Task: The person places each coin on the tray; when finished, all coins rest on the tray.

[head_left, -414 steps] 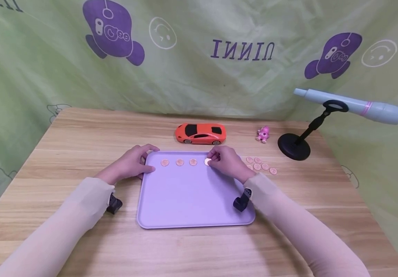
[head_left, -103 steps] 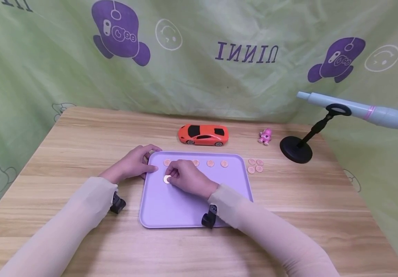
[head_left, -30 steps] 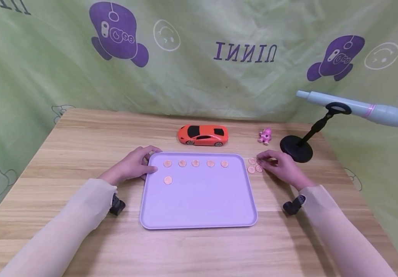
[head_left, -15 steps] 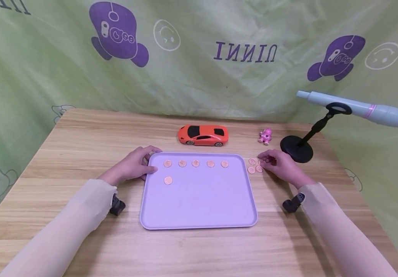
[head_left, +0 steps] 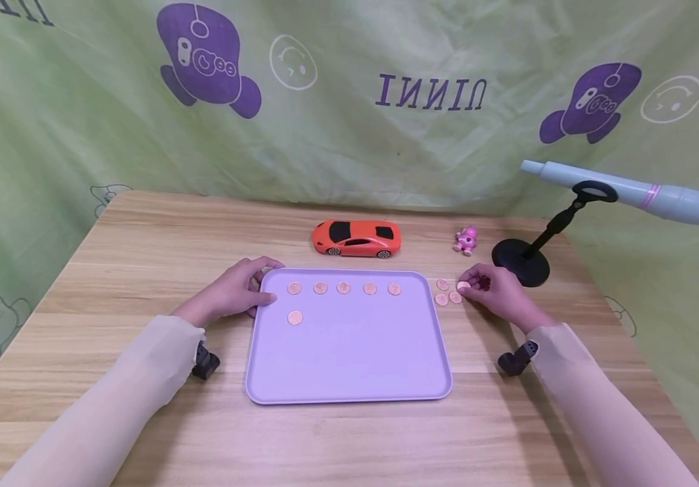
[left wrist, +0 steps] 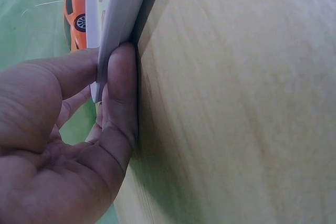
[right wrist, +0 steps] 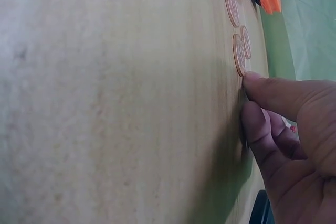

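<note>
place: staged recording setup | cues: printed green backdrop; wooden table

Tray is sitting mid-table, five coins lining up along its far edge and one more coin lying just in front of the leftmost. Toy car is sitting behind the tray. To the right, a few loose coins are lying beside the tray, small toy figure and stand behind them.
</note>
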### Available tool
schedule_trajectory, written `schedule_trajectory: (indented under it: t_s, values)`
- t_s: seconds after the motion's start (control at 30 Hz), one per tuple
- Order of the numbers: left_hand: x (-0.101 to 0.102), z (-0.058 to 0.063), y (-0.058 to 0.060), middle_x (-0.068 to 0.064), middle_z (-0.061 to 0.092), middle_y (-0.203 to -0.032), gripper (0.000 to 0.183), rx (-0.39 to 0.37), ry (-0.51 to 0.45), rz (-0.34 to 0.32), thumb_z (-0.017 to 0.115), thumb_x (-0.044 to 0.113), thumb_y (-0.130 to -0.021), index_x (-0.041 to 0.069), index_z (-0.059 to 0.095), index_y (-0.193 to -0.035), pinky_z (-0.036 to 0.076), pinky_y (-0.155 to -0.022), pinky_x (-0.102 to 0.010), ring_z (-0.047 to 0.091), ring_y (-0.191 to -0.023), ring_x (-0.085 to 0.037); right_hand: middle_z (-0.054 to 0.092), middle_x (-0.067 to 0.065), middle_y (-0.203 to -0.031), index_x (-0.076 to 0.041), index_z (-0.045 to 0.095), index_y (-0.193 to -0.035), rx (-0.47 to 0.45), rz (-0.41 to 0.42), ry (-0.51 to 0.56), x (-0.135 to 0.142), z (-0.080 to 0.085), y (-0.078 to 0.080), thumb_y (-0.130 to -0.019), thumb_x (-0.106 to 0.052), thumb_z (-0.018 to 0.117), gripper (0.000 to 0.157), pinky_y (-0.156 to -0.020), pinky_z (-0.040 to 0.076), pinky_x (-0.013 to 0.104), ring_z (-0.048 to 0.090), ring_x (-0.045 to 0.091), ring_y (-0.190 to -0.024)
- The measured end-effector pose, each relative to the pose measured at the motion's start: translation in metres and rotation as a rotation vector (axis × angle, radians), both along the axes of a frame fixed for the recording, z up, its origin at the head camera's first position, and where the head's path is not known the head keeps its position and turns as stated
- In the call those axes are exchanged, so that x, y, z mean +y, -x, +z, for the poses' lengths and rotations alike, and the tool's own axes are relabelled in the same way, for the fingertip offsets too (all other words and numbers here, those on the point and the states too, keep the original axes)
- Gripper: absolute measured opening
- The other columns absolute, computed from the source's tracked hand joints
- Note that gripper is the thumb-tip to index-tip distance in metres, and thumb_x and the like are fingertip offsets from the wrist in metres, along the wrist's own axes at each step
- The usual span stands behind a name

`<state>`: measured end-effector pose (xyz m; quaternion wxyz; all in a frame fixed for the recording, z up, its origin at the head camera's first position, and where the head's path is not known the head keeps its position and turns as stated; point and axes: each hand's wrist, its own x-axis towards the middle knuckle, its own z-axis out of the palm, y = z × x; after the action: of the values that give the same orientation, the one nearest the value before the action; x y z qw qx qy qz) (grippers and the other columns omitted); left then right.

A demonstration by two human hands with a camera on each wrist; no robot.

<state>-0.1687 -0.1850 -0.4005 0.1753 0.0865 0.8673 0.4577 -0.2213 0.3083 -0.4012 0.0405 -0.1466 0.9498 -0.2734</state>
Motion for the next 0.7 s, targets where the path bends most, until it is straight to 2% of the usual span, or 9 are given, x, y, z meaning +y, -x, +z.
schedule_trajectory:
  t_s: [0.43,0.53,0.7]
  values:
    - [0.001,0.0,-0.002,-0.025,0.048,-0.114,0.057,-0.009,0.001,0.011,0.068,-0.002,-0.097,0.002,0.047,-0.15,0.064,-0.06,-0.03,0.066,-0.079,-0.019,0.074,0.013,-0.092,0.0,0.073,-0.106,-0.007,-0.03,0.019,0.003,-0.001,-0.003,-0.096,-0.014,0.077,0.018,-0.068,0.051,0.013,0.061,0.01,-0.08]
    - [0.001,0.001,-0.001,-0.025,0.048,-0.114,0.057,-0.009,0.004,0.007,0.068,-0.002,-0.097,0.002,0.047,-0.151,0.064,-0.06,-0.03,0.067,-0.079,-0.019,0.075,0.013,-0.093,0.0,0.075,-0.108,-0.018,-0.053,0.028,0.002,0.003,-0.003,-0.096,-0.016,0.077,0.02,-0.066,0.052,0.014,0.061,0.011,-0.079]
    - [0.001,0.002,-0.001,-0.025,0.049,-0.113,0.057,-0.007,0.001,0.004,0.068,-0.002,-0.097,0.001,0.047,-0.151,0.064,-0.06,-0.03,0.067,-0.079,-0.019,0.075,0.018,-0.102,0.001,0.073,-0.117,-0.084,-0.078,0.109,-0.008,0.014,-0.006,-0.099,-0.018,0.074,0.026,-0.064,0.054,0.017,0.062,0.009,-0.08]
